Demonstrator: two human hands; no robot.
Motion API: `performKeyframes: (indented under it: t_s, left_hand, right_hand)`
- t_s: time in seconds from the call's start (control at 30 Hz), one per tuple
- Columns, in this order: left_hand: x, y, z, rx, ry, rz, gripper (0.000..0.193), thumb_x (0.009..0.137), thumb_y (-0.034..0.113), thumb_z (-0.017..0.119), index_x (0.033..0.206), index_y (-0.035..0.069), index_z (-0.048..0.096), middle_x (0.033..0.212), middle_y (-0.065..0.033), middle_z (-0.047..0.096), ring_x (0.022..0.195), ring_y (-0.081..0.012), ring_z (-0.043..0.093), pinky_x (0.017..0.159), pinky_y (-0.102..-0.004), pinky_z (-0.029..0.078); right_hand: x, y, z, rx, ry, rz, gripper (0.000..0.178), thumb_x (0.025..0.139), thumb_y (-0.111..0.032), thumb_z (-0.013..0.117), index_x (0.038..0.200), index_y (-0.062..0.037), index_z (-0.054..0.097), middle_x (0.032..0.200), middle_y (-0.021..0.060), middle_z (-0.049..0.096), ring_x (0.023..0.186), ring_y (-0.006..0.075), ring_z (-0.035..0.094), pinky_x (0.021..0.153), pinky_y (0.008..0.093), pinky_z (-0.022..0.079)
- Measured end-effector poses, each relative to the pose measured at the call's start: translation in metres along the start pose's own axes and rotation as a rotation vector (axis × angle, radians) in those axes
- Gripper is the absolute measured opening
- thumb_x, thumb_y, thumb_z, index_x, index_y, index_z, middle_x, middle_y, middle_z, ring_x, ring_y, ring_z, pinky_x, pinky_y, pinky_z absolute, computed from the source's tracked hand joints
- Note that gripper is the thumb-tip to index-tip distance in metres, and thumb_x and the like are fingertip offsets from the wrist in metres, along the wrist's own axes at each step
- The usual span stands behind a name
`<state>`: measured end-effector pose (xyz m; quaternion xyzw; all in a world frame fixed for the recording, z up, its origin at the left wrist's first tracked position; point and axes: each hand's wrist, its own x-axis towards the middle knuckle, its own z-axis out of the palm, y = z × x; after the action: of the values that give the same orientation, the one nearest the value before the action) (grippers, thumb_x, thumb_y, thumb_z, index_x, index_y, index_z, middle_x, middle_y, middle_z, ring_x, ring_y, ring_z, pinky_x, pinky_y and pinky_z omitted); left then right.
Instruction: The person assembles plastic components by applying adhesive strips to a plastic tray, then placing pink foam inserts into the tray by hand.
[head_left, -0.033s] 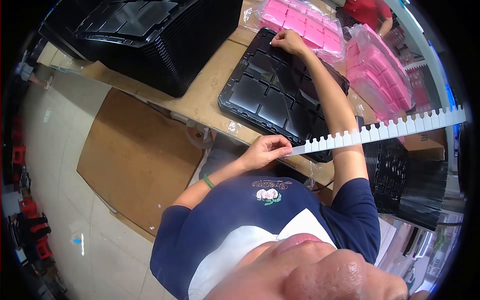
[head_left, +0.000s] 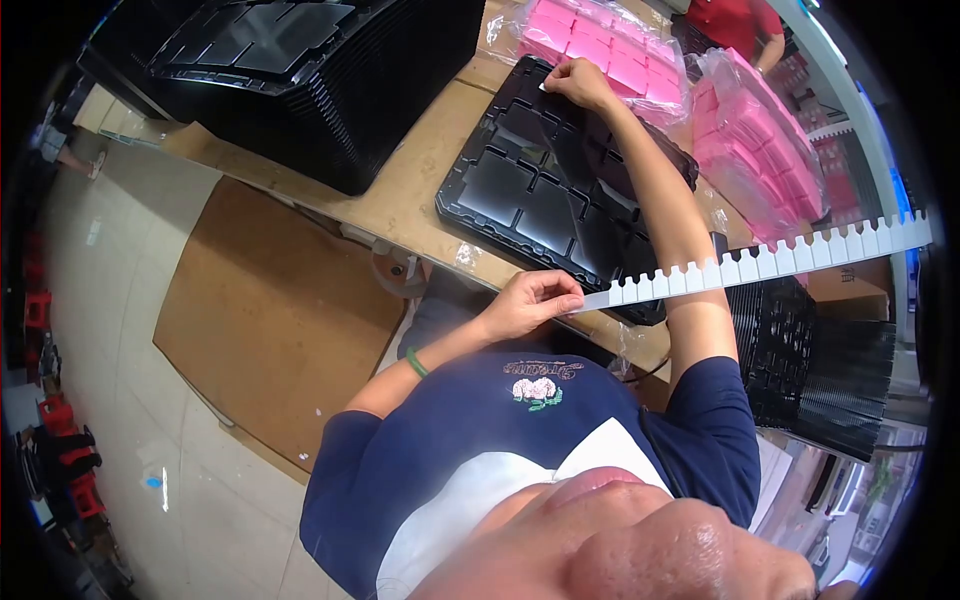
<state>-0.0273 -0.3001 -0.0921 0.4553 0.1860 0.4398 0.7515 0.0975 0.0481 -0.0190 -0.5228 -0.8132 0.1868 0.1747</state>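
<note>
My left hand (head_left: 532, 304) pinches the near end of a long white strip (head_left: 765, 265) of notched label-like pieces. The strip stretches to the right, crossing over my right forearm. My right hand (head_left: 578, 84) is closed at the far edge of a black plastic tray (head_left: 495, 190), its fingertips on a small white piece (head_left: 544, 87), perhaps a label from the strip. The tray has shallow rectangular recesses and lies on the brown tabletop (head_left: 415, 150). My right arm hides part of its right side.
Left of the tray rises a tall stack of black trays (head_left: 330, 110). Pink blocks (head_left: 600, 50) in clear plastic lie behind it, with another wrapped pink bundle (head_left: 750, 140) to the right. More black trays (head_left: 800, 350) stand at right. A person in red (head_left: 735, 25) is across the table.
</note>
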Motion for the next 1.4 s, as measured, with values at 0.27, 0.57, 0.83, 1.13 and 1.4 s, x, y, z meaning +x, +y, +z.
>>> performKeyframes:
  t_s: [0.27,0.57,0.83,1.13,1.4]
  left_hand:
    - [-0.003,-0.002,0.002,-0.011,0.006,-0.002,0.011,0.096,0.009,0.062,0.103,0.0,0.063,0.094,-0.0009,0.063,0.088,-0.0078,0.059,0.08,-0.0238,0.048]
    - [-0.004,0.0,0.002,-0.11,0.044,0.044,0.01,0.096,0.006,0.061,0.102,-0.001,0.063,0.095,-0.0018,0.064,0.088,-0.008,0.06,0.08,-0.0246,0.051]
    - [0.003,0.015,-0.001,-0.167,-0.021,-0.025,0.012,0.094,0.008,0.064,0.102,-0.001,0.064,0.095,-0.0033,0.065,0.087,-0.009,0.062,0.081,-0.0248,0.053]
    - [-0.009,0.022,0.001,-0.071,-0.006,-0.166,0.015,0.094,0.013,0.066,0.102,0.001,0.064,0.093,-0.0034,0.065,0.083,-0.0087,0.062,0.075,-0.0229,0.052]
    - [-0.028,0.031,0.003,-0.23,0.081,-0.179,0.012,0.095,0.017,0.065,0.099,0.006,0.063,0.084,0.0004,0.062,0.077,-0.0066,0.06,0.072,-0.0216,0.052]
  right_hand:
    - [-0.013,0.005,-0.004,0.126,0.174,0.045,0.023,0.075,-0.03,0.075,0.089,-0.011,0.078,0.081,0.0061,0.073,0.077,0.0176,0.068,0.076,0.0316,0.053]
    - [-0.166,-0.013,-0.06,0.46,0.076,0.045,0.018,0.088,-0.017,0.068,0.1,-0.0044,0.068,0.089,-0.0029,0.067,0.08,0.0032,0.057,0.067,0.0201,0.044]
    - [-0.427,-0.058,-0.129,0.15,-0.358,0.293,0.016,0.082,-0.004,0.063,0.093,0.0005,0.072,0.105,0.0111,0.071,0.098,0.0234,0.063,0.09,0.0356,0.048]
    - [-0.378,-0.094,-0.019,1.145,0.044,0.39,0.022,0.094,-0.006,0.06,0.111,0.007,0.065,0.102,0.011,0.069,0.085,0.0162,0.064,0.078,0.0299,0.053]
    - [-0.344,-0.096,-0.02,1.248,-0.059,0.329,0.033,0.086,-0.012,0.071,0.114,0.002,0.063,0.103,0.0139,0.061,0.084,0.0169,0.06,0.071,0.0283,0.049]
